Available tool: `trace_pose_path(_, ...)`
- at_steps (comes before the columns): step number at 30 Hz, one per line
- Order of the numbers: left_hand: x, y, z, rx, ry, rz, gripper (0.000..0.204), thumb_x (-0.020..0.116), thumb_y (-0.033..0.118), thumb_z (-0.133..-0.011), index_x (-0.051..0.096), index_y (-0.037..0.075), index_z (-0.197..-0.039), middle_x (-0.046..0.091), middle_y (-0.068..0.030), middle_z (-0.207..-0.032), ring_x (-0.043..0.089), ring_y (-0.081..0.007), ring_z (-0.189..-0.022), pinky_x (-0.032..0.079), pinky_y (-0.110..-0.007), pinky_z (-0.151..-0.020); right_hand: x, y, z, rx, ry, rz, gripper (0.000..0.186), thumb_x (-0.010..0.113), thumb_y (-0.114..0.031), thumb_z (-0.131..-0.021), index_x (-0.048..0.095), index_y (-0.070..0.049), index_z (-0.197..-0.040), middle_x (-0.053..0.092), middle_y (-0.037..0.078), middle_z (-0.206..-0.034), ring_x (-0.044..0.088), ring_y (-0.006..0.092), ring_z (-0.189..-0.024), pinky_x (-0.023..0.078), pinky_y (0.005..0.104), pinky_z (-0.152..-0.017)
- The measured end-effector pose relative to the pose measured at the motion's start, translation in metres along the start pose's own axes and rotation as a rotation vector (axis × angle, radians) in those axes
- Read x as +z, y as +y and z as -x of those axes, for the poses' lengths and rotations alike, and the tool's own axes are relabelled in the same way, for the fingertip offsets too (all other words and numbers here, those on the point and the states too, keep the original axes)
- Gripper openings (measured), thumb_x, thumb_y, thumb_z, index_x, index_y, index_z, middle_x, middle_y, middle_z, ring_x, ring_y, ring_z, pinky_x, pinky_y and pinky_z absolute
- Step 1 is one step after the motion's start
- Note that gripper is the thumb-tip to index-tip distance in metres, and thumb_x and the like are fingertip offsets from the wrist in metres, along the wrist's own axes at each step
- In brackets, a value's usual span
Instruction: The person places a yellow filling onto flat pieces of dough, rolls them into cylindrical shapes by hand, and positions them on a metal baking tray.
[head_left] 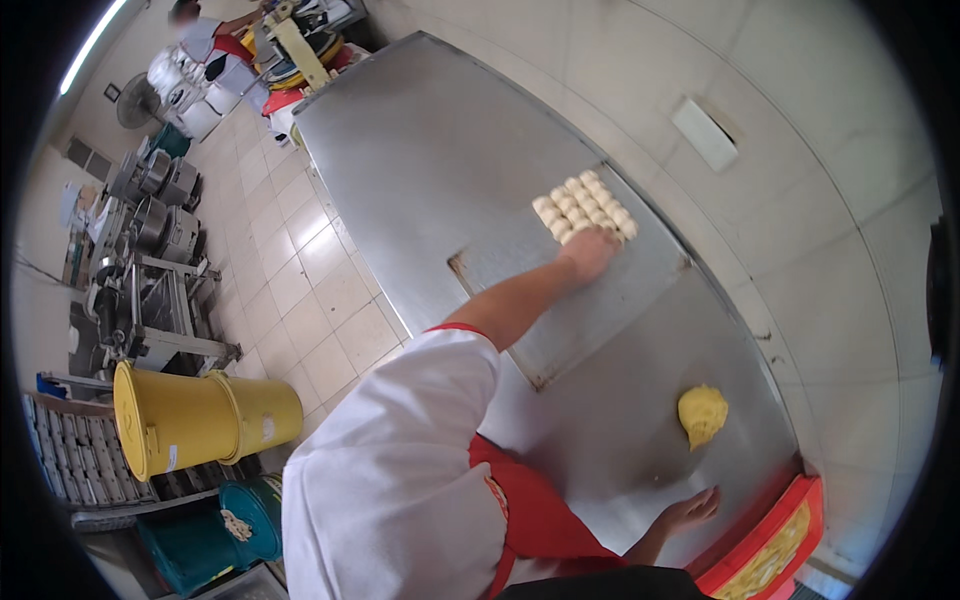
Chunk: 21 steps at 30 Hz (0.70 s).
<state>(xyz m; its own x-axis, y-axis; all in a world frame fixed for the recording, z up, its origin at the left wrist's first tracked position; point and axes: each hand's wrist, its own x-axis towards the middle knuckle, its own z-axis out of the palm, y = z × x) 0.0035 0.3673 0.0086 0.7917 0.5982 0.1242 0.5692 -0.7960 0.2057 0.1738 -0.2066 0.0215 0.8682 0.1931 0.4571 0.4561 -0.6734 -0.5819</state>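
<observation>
My left hand (592, 255) reaches across the steel table (420, 130) to the near edge of a block of pale dough balls (583, 206) set close together in rows. Its back is toward me and hides the fingers, so whether it holds a ball cannot be seen. Lower down on the right, my right hand (690, 511) hovers by the table's near end, fingers loosely stretched and nothing in it. Between the two hands, nearer the right one, lies a lump of yellow dough or filling (702, 414).
A red tub (812, 505) of yellow filling stands at the table's right end. A tiled wall (800, 170) runs along the far side. To the left are yellow bins (180, 420), a green tub (190, 540) and mixers (165, 235). Another person (205, 40) works at the far left.
</observation>
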Motion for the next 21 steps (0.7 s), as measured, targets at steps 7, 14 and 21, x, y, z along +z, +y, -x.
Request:
trace_pose_path(7, -0.081, 0.058, 0.029, 0.257, 0.273, 0.59, 0.028, 0.079, 0.018, -0.084, 0.068, 0.007, -0.107, 0.071, -0.011, -0.096, 0.072, -0.0297, -0.089, 0.059, -0.041, -0.075, 0.007, -0.125, 0.063, 0.094, -0.334, -0.324, 0.036, 0.062, -0.023, -0.112, 0.066, 0.003, -0.137, 0.062, 0.016, -0.138, 0.066, 0.0281, -0.12, 0.055, 0.0382, -0.101)
trace_pose_path(14, -0.092, 0.188, 0.173, 0.089, -0.133, 1.884, 0.029, 0.067, 0.019, -0.109, 0.07, 0.003, -0.133, 0.077, -0.0025, -0.11, 0.07, -0.0126, -0.095, 0.057, -0.032, -0.083, 0.018, -0.277, 0.027, 0.274, -0.538, -1.048, 0.034, 0.064, -0.01, -0.109, 0.061, 0.005, -0.14, 0.069, 0.015, -0.132, 0.069, 0.0218, -0.115, 0.057, 0.0373, -0.101)
trace_pose_path(21, -0.121, 0.214, 0.218, -0.206, 0.006, 1.183, 0.05, 0.063, 0.038, -0.11, 0.071, -0.004, -0.085, 0.066, -0.0188, -0.066, 0.067, -0.0257, -0.059, 0.052, -0.044, -0.059, -0.008, -0.24, 0.066, -0.051, -0.737, -0.925, 0.032, 0.068, 0.002, -0.104, 0.062, 0.004, -0.135, 0.072, 0.012, -0.121, 0.07, 0.0165, -0.109, 0.057, 0.0301, -0.095)
